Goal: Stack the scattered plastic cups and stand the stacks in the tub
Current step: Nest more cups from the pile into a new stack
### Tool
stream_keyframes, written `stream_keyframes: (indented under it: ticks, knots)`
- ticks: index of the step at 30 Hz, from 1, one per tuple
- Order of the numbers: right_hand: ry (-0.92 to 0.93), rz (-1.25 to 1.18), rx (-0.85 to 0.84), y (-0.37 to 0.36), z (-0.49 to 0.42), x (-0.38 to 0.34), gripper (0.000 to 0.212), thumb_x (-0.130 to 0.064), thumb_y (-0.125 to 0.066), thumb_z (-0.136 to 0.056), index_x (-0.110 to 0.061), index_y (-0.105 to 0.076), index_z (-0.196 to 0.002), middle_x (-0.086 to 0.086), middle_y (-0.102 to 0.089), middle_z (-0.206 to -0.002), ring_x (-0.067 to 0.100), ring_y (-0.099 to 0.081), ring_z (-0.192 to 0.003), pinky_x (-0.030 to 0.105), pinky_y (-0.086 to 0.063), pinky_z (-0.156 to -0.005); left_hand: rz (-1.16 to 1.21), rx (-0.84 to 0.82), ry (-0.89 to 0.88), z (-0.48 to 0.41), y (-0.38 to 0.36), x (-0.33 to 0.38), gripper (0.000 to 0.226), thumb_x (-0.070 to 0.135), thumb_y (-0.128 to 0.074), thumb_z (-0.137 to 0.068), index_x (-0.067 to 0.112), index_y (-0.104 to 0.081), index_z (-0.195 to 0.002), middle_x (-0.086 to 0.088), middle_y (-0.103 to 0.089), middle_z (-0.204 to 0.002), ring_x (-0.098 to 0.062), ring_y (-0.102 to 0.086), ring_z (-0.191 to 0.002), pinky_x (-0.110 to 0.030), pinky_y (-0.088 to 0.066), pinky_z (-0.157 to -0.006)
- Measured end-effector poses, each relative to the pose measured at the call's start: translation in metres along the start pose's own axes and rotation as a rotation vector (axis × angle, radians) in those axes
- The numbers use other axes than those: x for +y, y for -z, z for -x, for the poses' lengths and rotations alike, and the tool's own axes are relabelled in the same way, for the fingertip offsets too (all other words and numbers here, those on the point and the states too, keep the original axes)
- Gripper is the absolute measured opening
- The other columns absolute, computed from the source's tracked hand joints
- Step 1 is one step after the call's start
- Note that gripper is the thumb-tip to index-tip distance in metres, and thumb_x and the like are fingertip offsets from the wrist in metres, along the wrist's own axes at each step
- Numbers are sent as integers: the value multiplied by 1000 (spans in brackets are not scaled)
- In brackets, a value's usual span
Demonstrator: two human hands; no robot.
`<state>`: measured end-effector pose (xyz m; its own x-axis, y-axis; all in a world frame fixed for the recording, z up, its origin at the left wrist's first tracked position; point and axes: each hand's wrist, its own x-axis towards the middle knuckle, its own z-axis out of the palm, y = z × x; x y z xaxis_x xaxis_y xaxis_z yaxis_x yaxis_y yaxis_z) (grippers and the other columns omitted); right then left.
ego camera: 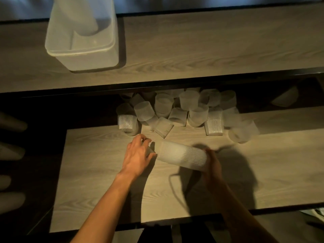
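Now I judge stacking is underway: the right hand [213, 163] grips a ribbed cup stack [182, 155] sideways over the tabletop's [105, 181] middle. The left hand [137, 155] holds a single cup [150, 150] beside its end, which likely needs aligning to nest.

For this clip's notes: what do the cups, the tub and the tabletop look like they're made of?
Cup stack: likely frosted translucent plastic, with ribbed walls catching light. Tub: milky translucent plastic, with smooth walls and a rounded moulded rim. Tabletop: pale wood grain, matte; whether it is solid wood or laminate cannot be told.
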<state>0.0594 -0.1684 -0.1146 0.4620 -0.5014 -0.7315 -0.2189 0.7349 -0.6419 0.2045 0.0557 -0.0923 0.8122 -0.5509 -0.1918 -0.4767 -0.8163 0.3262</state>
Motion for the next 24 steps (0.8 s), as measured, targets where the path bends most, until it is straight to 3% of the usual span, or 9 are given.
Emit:
stream_keyframes:
  ticks: [3,6,9,10,13,16,20,22,24]
  knots:
    - [-34,-14,21,-3,-1,2,21,-32,-61,-95,-12,-68,-100,10,-67,-92,22,-64,-82,38,-51,-73,64,-66,124,11,-5,-3,67,47,-73,-86,23,-48,-143,-7,-21,-160,-27,-33,-146,-41,-34,-117]
    - [-41,-15,19,-6,1,2,20,-31,-63,-93,-13,-69,-99,11,-66,-95,22,-63,-81,39,-50,-74,194,-63,271,16,-2,-7,64,47,-74,-86,17,-51,-137,-7,-27,-158,-27,-46,-136,-39,-45,-111]
    - [-32,-6,6,-9,3,1,26,-29,-60,-96,-8,-68,-109,14,-66,-101,26,-63,-88,42,-51,-80,543,80,447,21,9,-8,49,48,-75,-85,16,-53,-116,-5,-59,-121,-15,-62,-94,-30,-53,-78]
    - [-24,-1,-10,-9,3,2,30,-28,-58,-97,-5,-67,-114,15,-67,-102,28,-63,-92,43,-51,-81,722,121,525,23,11,-8,47,47,-76,-84,16,-54,-111,-5,-64,-111,-16,-65,-91,-30,-53,-75]
    - [44,53,-70,-10,5,5,39,-30,-55,-98,0,-63,-123,20,-66,-113,35,-61,-105,46,-53,-84,1343,164,733,23,14,-14,63,47,-87,-71,9,-56,-112,-14,-66,-114,-31,-66,-108,-48,-57,-92]
    - [89,119,-98,-18,10,9,58,-52,-70,-80,-5,-69,-114,23,-65,-123,40,-59,-115,58,-47,-99,1748,167,744,26,20,-16,72,28,-83,-74,1,-52,-133,-22,-62,-131,-32,-63,-117,-49,-49,-106]
    - [27,67,-105,-31,11,10,24,-30,-59,-94,-8,-67,-101,18,-63,-105,31,-60,-95,47,-49,-86,1689,30,592,38,21,-4,53,40,-74,-80,10,-64,-123,-21,-63,-131,-30,-59,-118,-50,-41,-110]
    - [39,63,-105,-34,9,15,22,-27,-56,-98,-8,-67,-101,15,-64,-101,27,-62,-90,42,-50,-77,1598,10,578,43,15,1,62,52,-72,-82,18,-61,-133,-7,-63,-136,-22,-56,-127,-45,-37,-116]
    - [66,81,-112,-39,11,17,25,-32,-58,-97,-9,-67,-102,16,-64,-102,28,-61,-93,42,-50,-77,1437,1,553,48,12,6,79,63,-65,-82,30,-44,-150,14,-45,-147,-9,-41,-136,-35,-27,-118]
